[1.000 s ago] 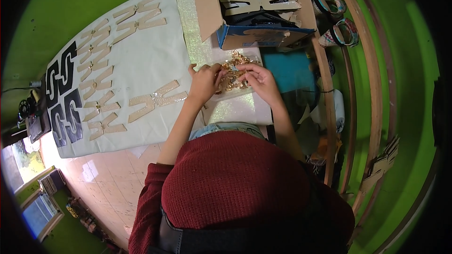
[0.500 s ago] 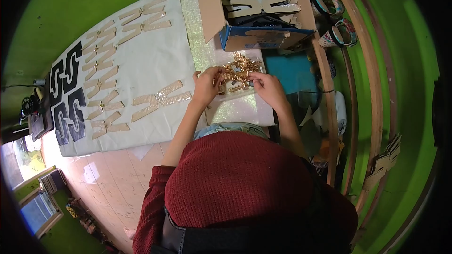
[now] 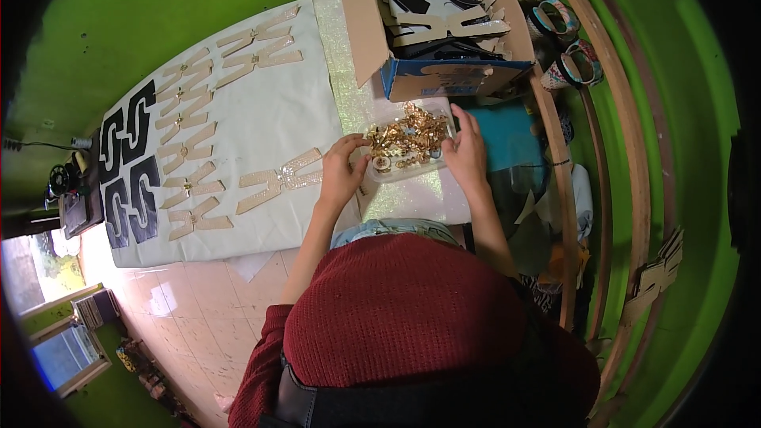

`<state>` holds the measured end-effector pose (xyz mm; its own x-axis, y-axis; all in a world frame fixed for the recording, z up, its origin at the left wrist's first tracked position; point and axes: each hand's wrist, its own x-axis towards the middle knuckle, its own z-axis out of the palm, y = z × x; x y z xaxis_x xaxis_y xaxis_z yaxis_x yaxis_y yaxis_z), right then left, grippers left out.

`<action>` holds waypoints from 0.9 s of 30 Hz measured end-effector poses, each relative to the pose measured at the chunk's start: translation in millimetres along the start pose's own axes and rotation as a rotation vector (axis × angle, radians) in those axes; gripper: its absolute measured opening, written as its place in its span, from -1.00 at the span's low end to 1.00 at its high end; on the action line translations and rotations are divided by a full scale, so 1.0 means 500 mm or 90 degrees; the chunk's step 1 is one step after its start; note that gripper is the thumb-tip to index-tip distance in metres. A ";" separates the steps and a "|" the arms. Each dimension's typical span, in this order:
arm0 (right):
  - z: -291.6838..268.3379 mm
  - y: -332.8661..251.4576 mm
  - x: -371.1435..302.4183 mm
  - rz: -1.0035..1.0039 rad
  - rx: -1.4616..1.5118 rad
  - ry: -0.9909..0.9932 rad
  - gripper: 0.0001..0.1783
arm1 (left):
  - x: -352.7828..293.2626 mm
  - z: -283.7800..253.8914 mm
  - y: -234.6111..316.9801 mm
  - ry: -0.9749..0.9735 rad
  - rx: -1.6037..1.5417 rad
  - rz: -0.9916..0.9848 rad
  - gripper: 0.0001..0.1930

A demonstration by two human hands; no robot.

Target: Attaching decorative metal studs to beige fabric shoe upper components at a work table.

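A shallow clear plastic container (image 3: pixel 428 172) full of small gold-coloured metal fittings (image 3: pixel 408 136) sits on the table close in front of me. My left hand (image 3: pixel 343 170) is at its left side, fingertips and thumb at the rim. On the opposite side, my right hand (image 3: pixel 468 150) grips the edge, its thumb over the rim and its fingers along the outside. Left of the container lies a large beige glittery X-shaped cutout (image 3: pixel 281 180) with a shiny middle. Several smaller beige X-shaped pieces (image 3: pixel 188 148), with gold bits at their centres, lie in a column farther left.
Black cutout pieces (image 3: pixel 141 125) lie at the table's left end. An open cardboard box (image 3: pixel 452 79) of black and beige pieces stands beyond the container. Wooden rails (image 3: pixel 626 111) with woven sandals (image 3: pixel 583 63) run along the right. A sewing machine (image 3: pixel 70 178) is far left.
My fingers have left the fittings and moved to the container's two sides. The heaped fittings now lie more spread out. The whole view has shifted slightly.
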<state>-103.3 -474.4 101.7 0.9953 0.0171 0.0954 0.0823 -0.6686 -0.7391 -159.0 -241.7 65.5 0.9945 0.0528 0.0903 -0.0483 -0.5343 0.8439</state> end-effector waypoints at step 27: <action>0.032 0.030 0.026 -0.221 -0.047 0.127 -0.82 | -0.029 0.033 0.035 -0.097 0.240 0.161 -0.55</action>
<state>-88.2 -472.2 81.2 0.8788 0.1115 0.4640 0.4009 -0.6997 -0.5913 -172.5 -265.7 70.1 0.9596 -0.2270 0.1662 -0.2813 -0.7844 0.5527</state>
